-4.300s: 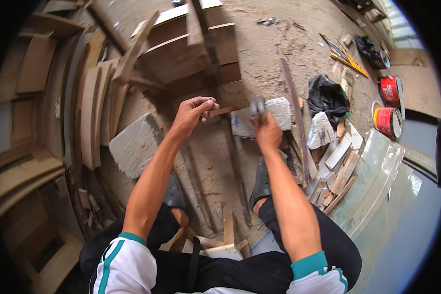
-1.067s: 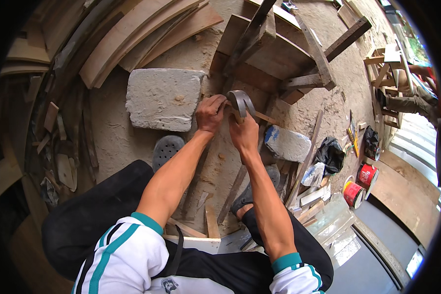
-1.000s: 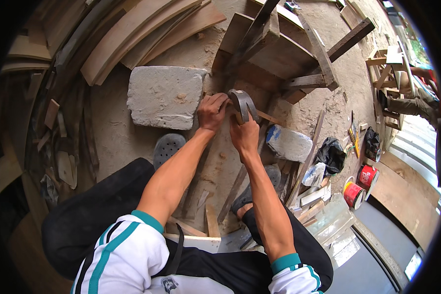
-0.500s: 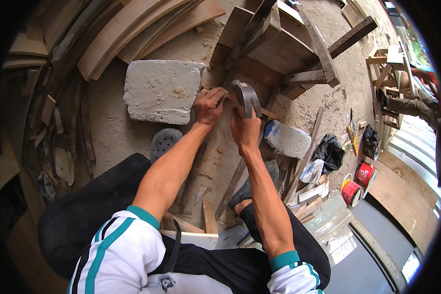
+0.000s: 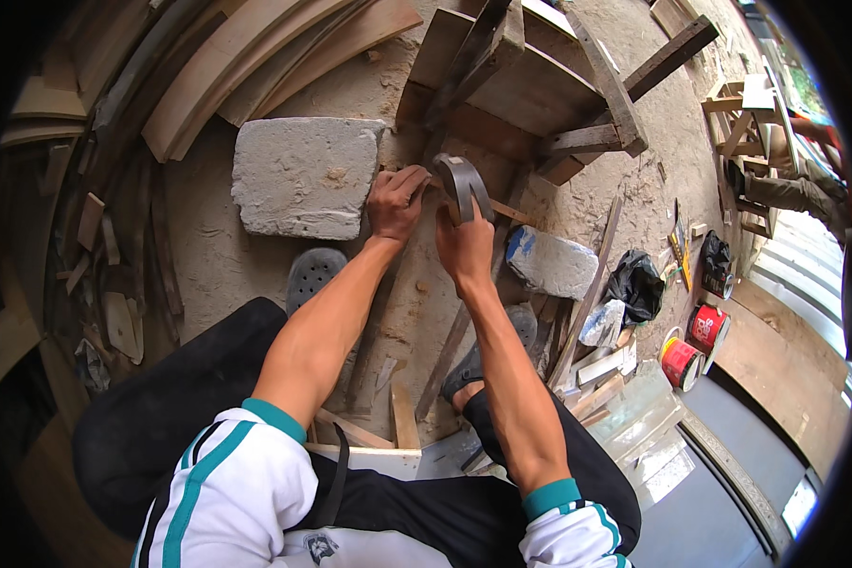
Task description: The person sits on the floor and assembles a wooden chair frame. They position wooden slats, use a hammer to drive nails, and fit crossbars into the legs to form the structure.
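My right hand (image 5: 466,248) grips a claw hammer (image 5: 458,182), its dark curved head showing just above the fist. Close beside it, my left hand (image 5: 397,203) is closed at the near end of a wooden frame. Its fingertips pinch something that I cannot make out. A thin wooden strip (image 5: 513,215) runs out to the right behind the hammer. The wooden frame (image 5: 511,95), with brown panels and several dark legs, lies tipped over just beyond both hands. To the left of my left hand is a large rough grey block (image 5: 305,178).
Curved wooden boards (image 5: 227,71) are stacked at the far left. On the right lie a smaller pale block (image 5: 551,263), a black plastic bag (image 5: 636,287), red cans (image 5: 708,327) and a handsaw (image 5: 680,251). Another person's leg (image 5: 797,197) shows at the far right.
The hammer head has shifted slightly left, closer to my left hand. Both hands keep their grips, and the whole view has moved a little.
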Demonstrator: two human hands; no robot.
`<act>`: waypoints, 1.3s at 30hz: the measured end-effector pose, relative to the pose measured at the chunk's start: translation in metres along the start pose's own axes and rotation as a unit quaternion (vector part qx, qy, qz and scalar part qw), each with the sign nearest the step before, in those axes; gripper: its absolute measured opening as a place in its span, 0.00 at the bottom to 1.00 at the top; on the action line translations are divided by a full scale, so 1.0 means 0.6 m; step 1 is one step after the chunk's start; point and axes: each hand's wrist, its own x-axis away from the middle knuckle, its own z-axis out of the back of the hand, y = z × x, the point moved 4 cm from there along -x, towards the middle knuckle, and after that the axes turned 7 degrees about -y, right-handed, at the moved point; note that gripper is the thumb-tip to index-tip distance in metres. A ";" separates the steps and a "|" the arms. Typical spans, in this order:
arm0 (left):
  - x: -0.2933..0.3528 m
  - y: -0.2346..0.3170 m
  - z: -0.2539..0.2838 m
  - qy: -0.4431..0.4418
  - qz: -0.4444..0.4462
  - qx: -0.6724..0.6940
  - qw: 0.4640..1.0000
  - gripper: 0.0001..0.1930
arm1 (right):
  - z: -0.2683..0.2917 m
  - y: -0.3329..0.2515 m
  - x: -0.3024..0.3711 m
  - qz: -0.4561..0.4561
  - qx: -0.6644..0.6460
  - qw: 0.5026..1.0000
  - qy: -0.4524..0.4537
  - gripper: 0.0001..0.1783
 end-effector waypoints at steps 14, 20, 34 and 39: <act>-0.001 0.003 -0.007 0.003 0.002 -0.013 1.000 0.09 | -0.015 0.024 0.012 -0.032 -0.006 0.999 -0.015 0.12; -0.003 -0.003 -0.006 0.005 0.007 -0.023 1.000 0.09 | -0.018 0.017 0.012 -0.011 0.016 1.000 0.008 0.12; -0.006 -0.003 -0.003 0.007 0.007 -0.016 1.000 0.07 | -0.006 -0.005 -0.009 -0.023 -0.006 1.000 -0.019 0.12; -0.004 0.003 -0.001 0.002 0.016 -0.007 1.000 0.07 | -0.002 0.017 -0.002 -0.064 -0.028 0.997 -0.025 0.09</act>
